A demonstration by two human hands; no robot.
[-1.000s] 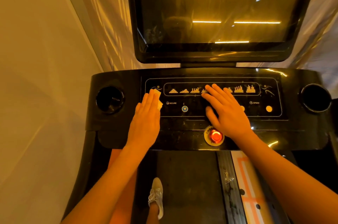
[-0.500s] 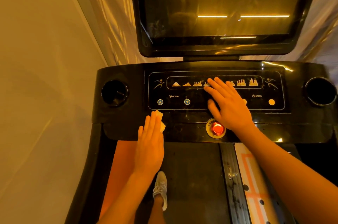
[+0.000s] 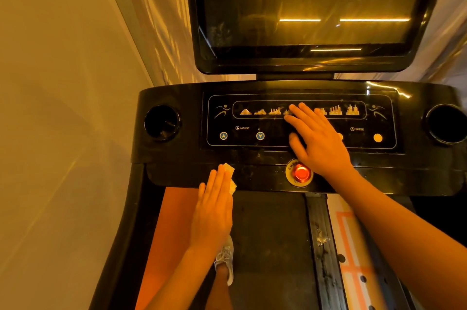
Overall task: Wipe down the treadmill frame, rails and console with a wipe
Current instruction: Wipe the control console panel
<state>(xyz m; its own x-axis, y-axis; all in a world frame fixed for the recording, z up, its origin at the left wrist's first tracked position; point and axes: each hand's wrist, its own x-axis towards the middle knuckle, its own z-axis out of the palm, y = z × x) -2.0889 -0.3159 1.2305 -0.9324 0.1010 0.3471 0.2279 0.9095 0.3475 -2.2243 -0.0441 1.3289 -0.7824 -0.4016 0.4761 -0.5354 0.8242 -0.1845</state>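
Left hand (image 3: 214,213) flat, fingers straight, pressing the wipe (image 3: 229,170) onto the console (image 3: 177,158) at its near lip, left of the red stop button (image 3: 301,172). Right hand (image 3: 321,140) spread flat on the panel, holding nothing. Best approach: even pressure, overlapping strokes rightward, skirting the button.

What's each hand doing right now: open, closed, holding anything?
Left hand: open, straight fingers pressing the wipe against the console's lower edge.
Right hand: open, fingers spread flat on the control panel, holding nothing.
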